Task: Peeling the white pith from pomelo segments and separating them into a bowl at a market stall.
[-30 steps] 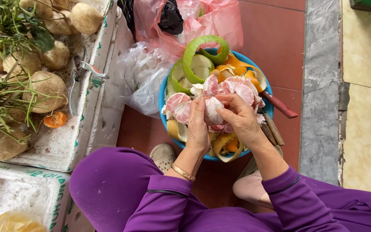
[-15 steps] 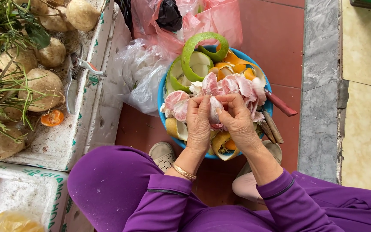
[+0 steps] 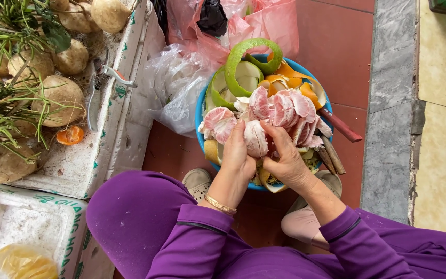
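A blue bowl (image 3: 199, 111) on the red tiled floor holds pink pomelo segments (image 3: 280, 107), green rind (image 3: 243, 54) and orange peel (image 3: 290, 72). Over the bowl's near side, my left hand (image 3: 237, 155) and my right hand (image 3: 286, 157) together grip one pale pomelo segment (image 3: 256, 138), fingers pressed on its skin from both sides. A gold bracelet sits on my left wrist. Purple sleeves and purple trousers fill the foreground.
White foam boxes (image 3: 125, 124) at left hold round brown tubers (image 3: 60, 93) and green stems. A metal tool (image 3: 96, 93) lies on the box rim. Pink and clear plastic bags (image 3: 192, 62) sit behind the bowl. A grey stone kerb (image 3: 393, 113) runs along the right.
Both hands have kept hold of the segment and worked at it over the bowl, shifting only slightly. The view has drifted a little.
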